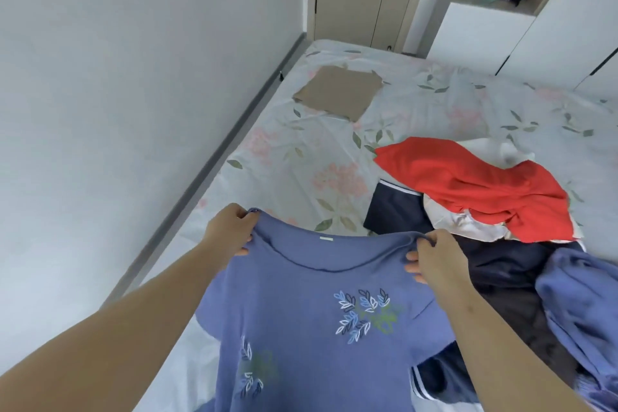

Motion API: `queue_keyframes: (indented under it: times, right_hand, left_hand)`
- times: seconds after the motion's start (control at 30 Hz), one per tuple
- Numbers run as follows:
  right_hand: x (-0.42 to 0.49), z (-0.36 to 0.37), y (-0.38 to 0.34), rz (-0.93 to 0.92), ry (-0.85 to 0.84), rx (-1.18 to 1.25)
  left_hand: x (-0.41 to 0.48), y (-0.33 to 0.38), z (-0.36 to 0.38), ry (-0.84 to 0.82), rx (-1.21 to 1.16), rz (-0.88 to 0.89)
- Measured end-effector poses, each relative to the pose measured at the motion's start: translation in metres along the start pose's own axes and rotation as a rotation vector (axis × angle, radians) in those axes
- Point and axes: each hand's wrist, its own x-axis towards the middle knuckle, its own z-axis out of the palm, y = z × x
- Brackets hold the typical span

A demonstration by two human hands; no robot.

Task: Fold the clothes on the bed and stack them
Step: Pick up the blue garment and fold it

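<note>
The left hand point(230, 231) and right hand point(434, 256) each pinch a shoulder of the blue shirt point(311, 328) — holding it up spread, likely to lay it flat on the bed point(301, 157) for folding.

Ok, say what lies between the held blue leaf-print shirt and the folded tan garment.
Nothing visible: only bare floral bedsheet separates the blue leaf-print shirt from the folded tan garment. The red garment lies off to the right.
</note>
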Motion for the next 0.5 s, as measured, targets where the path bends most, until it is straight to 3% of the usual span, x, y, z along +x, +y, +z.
queue_keyframes:
  times: [0.13, 0.27, 0.37, 0.43, 0.5]
  right_hand:
    - [0.06, 0.053, -0.007, -0.01, 0.112, -0.046]
    - [0.111, 0.093, -0.01, -0.008, 0.187, -0.022]
    - [0.132, 0.122, -0.01, -0.081, 0.126, 0.077]
    - [0.13, 0.144, -0.005, -0.105, 0.079, 0.005]
    - [0.12, 0.173, 0.01, -0.064, -0.032, -0.114]
  left_hand:
    - [0.089, -0.002, 0.022, -0.034, 0.13, 0.024]
    - [0.153, 0.003, 0.047, 0.034, 0.203, 0.104]
    - [0.176, 0.001, 0.064, -0.207, -0.021, 0.169]
    - [0.183, -0.021, 0.069, -0.348, -0.092, 0.179]
    - [0.182, -0.054, 0.066, -0.271, 0.038, 0.24]
